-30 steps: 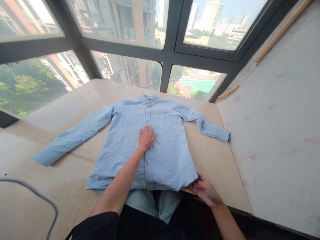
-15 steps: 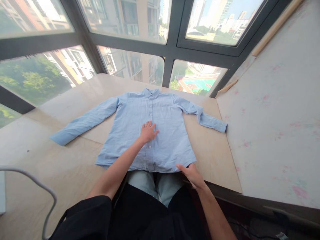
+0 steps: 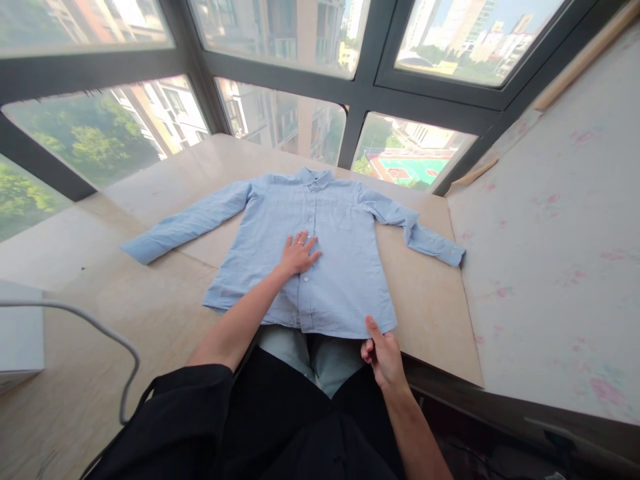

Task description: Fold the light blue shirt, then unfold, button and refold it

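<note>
A light blue button-up shirt [image 3: 345, 267] lies front side up on the table, collar toward the windows. Its left-hand sleeve in view stretches out straight, while the right-hand one is bent and creased, its cuff close to the wall. My left hand [image 3: 299, 255], with a ring on one finger, rests flat on the shirt's button strip, fingers spread. At the lower right corner of the hem, my right hand [image 3: 383, 350] pinches the fabric, thumb on top and fingers curled underneath.
The pale tabletop [image 3: 165, 300] runs up to the windows. A wall with faded flowers [image 3: 555, 287] borders it on the right. To the left are a white box [image 3: 20, 340] and a grey cable [image 3: 107, 333]. My legs are below the table's front edge.
My right hand's fingers have curled in under the hem, with the thumb upright on the corner. The left hand stays on the button strip. The whole view has shifted a little.
</note>
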Tool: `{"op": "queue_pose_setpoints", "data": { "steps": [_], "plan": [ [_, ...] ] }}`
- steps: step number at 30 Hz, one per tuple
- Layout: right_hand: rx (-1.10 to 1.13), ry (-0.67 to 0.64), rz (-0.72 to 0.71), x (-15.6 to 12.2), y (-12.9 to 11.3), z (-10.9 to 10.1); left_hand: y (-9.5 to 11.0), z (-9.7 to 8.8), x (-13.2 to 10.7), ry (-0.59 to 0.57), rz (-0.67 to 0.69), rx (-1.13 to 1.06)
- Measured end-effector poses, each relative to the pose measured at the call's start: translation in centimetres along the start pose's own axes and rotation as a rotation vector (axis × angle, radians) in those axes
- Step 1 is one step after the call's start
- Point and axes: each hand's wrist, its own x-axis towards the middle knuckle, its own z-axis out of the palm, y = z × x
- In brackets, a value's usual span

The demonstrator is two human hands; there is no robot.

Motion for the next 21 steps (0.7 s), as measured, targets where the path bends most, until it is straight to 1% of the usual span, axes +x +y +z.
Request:
{"op": "queue_pose_setpoints", "data": {
  "steps": [3, 5, 7, 9, 10, 13, 15, 17, 18, 21],
  "plan": [
    [-0.001, -0.018, 0.005, -0.1, 1.1, -0.3, -0.3, 0.1, 0.1, 0.012, 0.011, -0.03],
    [0.029, -0.042, -0.017, -0.2, 1.3, -0.5, -0.6, 0.0, 0.1, 0.019, 0.019, -0.065],
    [0.051, -0.108, -0.06, -0.3, 1.3, -0.8, -0.6, -0.4, 0.1, 0.007, 0.006, -0.108],
    [0.022, -0.174, -0.097, -0.3, 1.2, -1.1, -0.4, -1.0, -0.1, -0.023, -0.03, -0.137],
    [-0.007, -0.179, -0.109, -0.3, 1.3, -1.2, -0.2, -1.3, -0.2, -0.037, -0.046, -0.144],
    [-0.079, -0.132, -0.11, 0.0, 1.4, -1.2, 0.9, -2.2, -0.9, -0.051, -0.059, -0.142],
    [-0.09, -0.152, -0.088, 0.2, 1.4, -0.8, 1.6, -2.5, -1.3, -0.031, -0.087, -0.141],
    [-0.094, -0.196, -0.07, 0.4, 1.2, -0.1, 2.1, -2.7, -1.2, 0.002, -0.15, -0.143],
    [-0.095, -0.198, -0.07, 0.6, 1.0, 0.2, 2.2, -2.8, -1.0, 0.018, -0.185, -0.148],
    [-0.103, -0.103, -0.079, 0.9, 0.7, 1.0, 1.9, -2.8, 0.1, 0.038, -0.284, -0.182]
  ]
}}
